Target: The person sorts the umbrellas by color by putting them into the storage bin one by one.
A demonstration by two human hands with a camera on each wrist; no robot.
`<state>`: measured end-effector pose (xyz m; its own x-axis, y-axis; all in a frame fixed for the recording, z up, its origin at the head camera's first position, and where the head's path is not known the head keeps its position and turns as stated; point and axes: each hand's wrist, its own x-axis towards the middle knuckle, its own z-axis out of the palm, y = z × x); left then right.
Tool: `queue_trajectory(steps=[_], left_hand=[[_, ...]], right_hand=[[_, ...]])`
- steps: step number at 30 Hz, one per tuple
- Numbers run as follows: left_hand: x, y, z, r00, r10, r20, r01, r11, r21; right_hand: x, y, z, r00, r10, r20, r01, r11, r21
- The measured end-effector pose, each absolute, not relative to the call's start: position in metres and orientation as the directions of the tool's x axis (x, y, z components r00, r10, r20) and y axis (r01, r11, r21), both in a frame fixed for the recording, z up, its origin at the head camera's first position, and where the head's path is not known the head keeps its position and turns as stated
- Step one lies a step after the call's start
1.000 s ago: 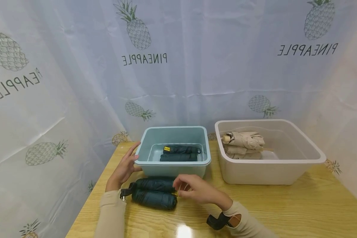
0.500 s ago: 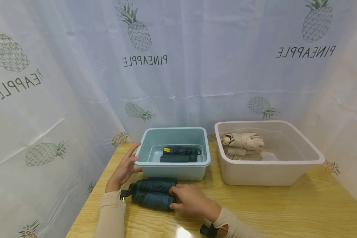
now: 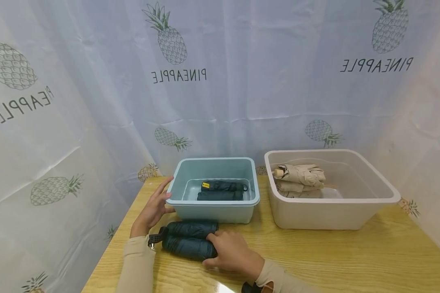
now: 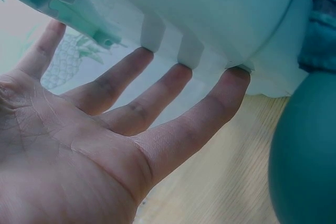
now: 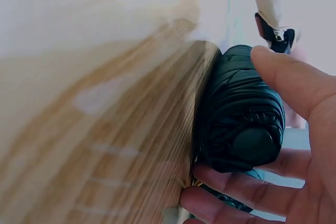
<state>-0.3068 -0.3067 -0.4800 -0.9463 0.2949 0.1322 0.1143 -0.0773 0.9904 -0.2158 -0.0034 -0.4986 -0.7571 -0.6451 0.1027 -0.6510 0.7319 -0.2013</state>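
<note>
Two dark green folded umbrellas lie side by side on the table, the nearer umbrella [image 3: 187, 247] in front of the farther umbrella [image 3: 192, 229]. My right hand [image 3: 232, 252] grips the right end of the nearer one. Its thumb [image 5: 294, 77] is on one side and its fingers on the other in the right wrist view. My left hand [image 3: 152, 211] is spread against the left side of a light blue bin [image 3: 212, 202]. Its fingertips [image 4: 239, 80] touch the bin's outer wall. Inside that bin are a dark umbrella with a yellow tag [image 3: 223, 186] and another dark umbrella [image 3: 220, 195].
A larger whitish bin [image 3: 315, 215] stands to the right, holding several beige folded umbrellas [image 3: 302, 175] at its left end. Behind both bins hangs a pineapple-print curtain [image 3: 242, 81]. The wooden table [image 3: 333, 260] extends right and forward.
My right hand has come down and left from beside the umbrellas' right ends and taken hold of the nearer umbrella's end. The left hand has stayed at the blue bin.
</note>
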Motion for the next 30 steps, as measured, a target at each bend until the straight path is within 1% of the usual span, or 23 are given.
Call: queue_trajectory(steps=[4, 8, 11, 17, 23, 27, 30], left_hand=[[-0.307, -0.307, -0.480, -0.946, 0.297, 0.133, 0.117, -0.071, 0.991], [-0.308, -0.307, -0.480, -0.945, 0.301, 0.130, 0.113, -0.073, 0.991], [-0.308, -0.307, -0.480, -0.945, 0.301, 0.128, 0.111, -0.073, 0.991], [-0.310, -0.307, -0.480, -0.945, 0.300, 0.134, 0.117, -0.075, 0.990], [-0.310, -0.307, -0.481, -0.941, 0.306, 0.142, 0.123, -0.081, 0.989], [-0.310, -0.308, -0.481, -0.941, 0.308, 0.143, 0.124, -0.080, 0.989], [-0.311, -0.307, -0.482, -0.942, 0.306, 0.141, 0.123, -0.077, 0.989]], right_hand=[[-0.216, -0.006, -0.500, -0.773, -0.625, 0.110, -0.633, 0.746, -0.207], [-0.216, -0.009, -0.500, -0.785, -0.613, 0.092, -0.616, 0.755, -0.226], [-0.216, -0.010, -0.500, -0.785, -0.613, 0.091, -0.615, 0.755, -0.226], [-0.215, -0.009, -0.498, -0.775, -0.618, 0.136, -0.632, 0.744, -0.217], [-0.216, -0.006, -0.492, -0.771, -0.615, 0.164, -0.635, 0.725, -0.268], [-0.214, -0.003, -0.486, -0.765, -0.626, 0.151, -0.641, 0.716, -0.277], [-0.212, -0.001, -0.481, -0.759, -0.635, 0.144, -0.642, 0.695, -0.324]])
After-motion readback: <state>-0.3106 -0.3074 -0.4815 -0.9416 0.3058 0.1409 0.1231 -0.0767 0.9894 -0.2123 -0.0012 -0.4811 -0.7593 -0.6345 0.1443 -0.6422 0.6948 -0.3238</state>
